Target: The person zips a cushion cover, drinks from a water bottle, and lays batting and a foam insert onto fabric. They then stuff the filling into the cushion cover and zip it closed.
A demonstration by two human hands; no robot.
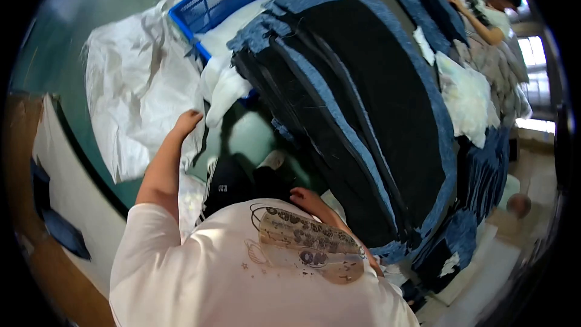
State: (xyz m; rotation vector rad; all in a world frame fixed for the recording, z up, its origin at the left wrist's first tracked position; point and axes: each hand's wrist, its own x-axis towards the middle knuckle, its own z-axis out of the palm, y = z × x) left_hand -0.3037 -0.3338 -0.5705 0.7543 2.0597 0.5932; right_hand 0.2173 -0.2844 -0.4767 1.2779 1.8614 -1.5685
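My left hand (189, 122) is held out over the right edge of a large white sack (142, 85), its fingers closed; whether they pinch the sack cannot be made out. My right hand (302, 196) is low in front of my body, near the left edge of a big pile of black and blue fabric (387, 91). Its fingers are curled and partly hidden, and nothing can be made out in them. White cloth (221, 85) hangs over the near corner of a blue plastic crate (212, 0), beside the pile.
A co-worker (484, 12) is at the far right by heaps of grey cloth (502, 63). White fluffy material (466, 97) and folded denim (484, 169) lie right of the pile. A pale board (72, 188) with dark blue pieces stands at the left.
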